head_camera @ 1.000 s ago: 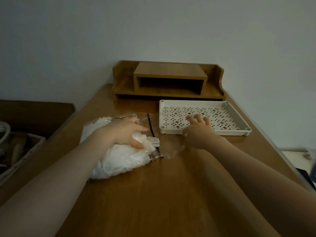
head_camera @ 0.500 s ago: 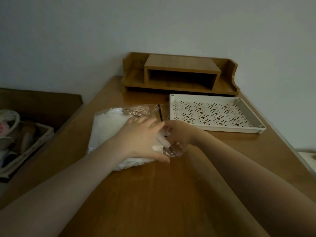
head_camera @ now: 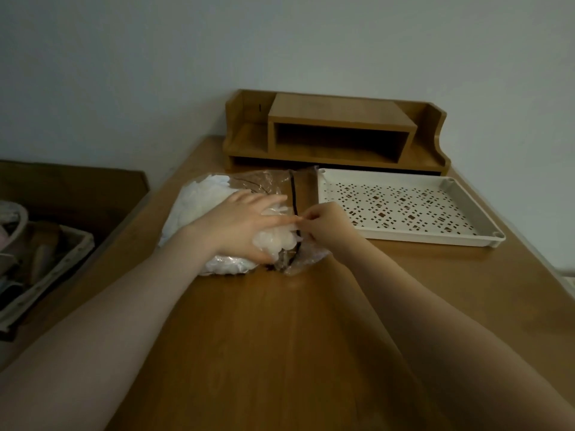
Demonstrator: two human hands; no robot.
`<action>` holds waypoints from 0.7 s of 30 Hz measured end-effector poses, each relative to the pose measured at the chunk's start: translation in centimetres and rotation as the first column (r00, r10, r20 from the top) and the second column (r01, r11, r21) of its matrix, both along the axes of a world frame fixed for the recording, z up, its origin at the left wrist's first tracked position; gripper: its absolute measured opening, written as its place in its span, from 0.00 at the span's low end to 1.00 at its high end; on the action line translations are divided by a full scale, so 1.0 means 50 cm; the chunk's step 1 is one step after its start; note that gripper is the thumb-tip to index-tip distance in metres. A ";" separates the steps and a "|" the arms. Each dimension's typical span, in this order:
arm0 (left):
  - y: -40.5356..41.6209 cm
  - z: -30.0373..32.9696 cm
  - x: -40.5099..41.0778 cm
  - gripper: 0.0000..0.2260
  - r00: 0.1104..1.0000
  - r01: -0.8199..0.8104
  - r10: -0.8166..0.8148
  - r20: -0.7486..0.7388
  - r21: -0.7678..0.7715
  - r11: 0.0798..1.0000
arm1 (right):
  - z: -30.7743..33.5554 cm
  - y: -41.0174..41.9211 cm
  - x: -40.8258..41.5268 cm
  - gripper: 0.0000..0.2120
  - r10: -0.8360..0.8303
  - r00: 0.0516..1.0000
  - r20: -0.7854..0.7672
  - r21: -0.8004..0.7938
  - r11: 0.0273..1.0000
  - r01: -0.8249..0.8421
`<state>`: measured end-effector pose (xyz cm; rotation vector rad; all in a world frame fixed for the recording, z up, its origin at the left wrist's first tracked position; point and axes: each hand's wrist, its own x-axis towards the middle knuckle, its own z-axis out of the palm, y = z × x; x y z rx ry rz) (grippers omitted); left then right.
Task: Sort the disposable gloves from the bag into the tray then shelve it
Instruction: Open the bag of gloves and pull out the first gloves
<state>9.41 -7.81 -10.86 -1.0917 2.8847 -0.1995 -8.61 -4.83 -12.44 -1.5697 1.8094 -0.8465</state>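
Bag (head_camera: 273, 185) of gloves (head_camera: 199, 203) lies on the wooden desk (head_camera: 295, 337), mid-left, clear plastic with a dark zip line running near-to-far across its right end. Gloves are a white translucent wad filling the left and middle of the bag; a few glove fingertips poke out toward the opening, right at the zip line.

Left hand (head_camera: 239, 225) lies on top of the bag, fingers stretched out flat and spread, thumb along the near side, pressing the wad down. Not curled round anything, a wide flat hold.

Right hand (head_camera: 326, 225) is at the bag mouth, just right of the zip line, touching the left hand's fingertips. Its fingers are bent in tight and pinch something thin at the opening. Bag film or a glove tip, cannot tell which; the plastic is crumpled under that hand.

Tray (head_camera: 466, 239) sits just right of the bag, cream plastic, perforated floor in a diamond pattern, raised rim, nothing in it. Its left rim is close to the bag's far right corner.

Shelf unit (head_camera: 339, 119), wooden, stands at the far end of the desk against the wall, directly behind the tray, with one open central slot and lower side ledges.

Off the desk on the left: a basket (head_camera: 46, 269) with blurry contents, too dark to make out.
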 end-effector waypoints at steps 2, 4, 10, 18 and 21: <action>-0.016 0.004 0.011 0.31 0.998 0.021 -0.021 -0.056 -0.004 1.000 | 0.005 -0.003 0.002 0.07 -0.057 0.995 0.076 -0.076 0.995 0.062; -0.018 0.008 0.021 0.27 0.995 0.040 -0.041 -0.091 -0.006 0.999 | 0.015 -0.001 -0.002 0.07 -0.082 0.984 0.158 -0.135 0.985 0.104; 0.009 0.022 0.006 0.32 0.980 -0.083 0.076 -0.185 -0.030 0.996 | 0.034 -0.002 -0.025 0.09 -0.119 0.736 0.666 -0.068 0.973 0.219; 0.024 -0.002 -0.098 0.41 0.775 -0.626 0.599 -0.201 -0.115 0.772 | 0.026 -0.007 -0.035 0.14 -0.157 0.637 0.755 -0.008 0.969 0.248; 0.015 -0.013 -0.098 0.33 0.761 -0.645 0.615 -0.207 -0.147 0.750 | 0.024 -0.007 -0.052 0.13 -0.164 0.701 0.694 -0.032 0.966 0.258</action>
